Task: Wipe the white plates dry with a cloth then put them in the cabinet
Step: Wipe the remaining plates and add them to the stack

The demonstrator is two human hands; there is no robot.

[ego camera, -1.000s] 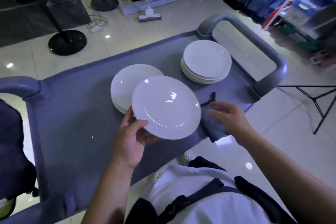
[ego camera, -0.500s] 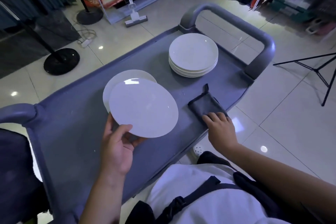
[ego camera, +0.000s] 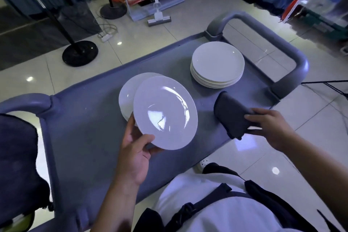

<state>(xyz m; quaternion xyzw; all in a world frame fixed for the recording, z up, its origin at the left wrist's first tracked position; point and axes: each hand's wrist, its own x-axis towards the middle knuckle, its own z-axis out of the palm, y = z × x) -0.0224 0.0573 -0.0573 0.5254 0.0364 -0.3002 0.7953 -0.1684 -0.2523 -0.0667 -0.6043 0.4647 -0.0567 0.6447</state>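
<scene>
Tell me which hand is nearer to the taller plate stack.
Right. The right hand pinches the dark cloth just below the taller plate stack; the left hand holds a plate farther away.

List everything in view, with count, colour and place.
held plate: one, white, above the cart, gripped at its near rim
near stack of plates: count unclear, white, cart middle, partly behind the held plate
far stack of plates: several, white, cart's far end
cloth: one, dark grey, folded, at the cart's near edge
cart: one, grey-blue, with a handle at each end
mop: one, white, on the floor beyond
left hand: holds the plate
right hand: pinches the cloth
</scene>
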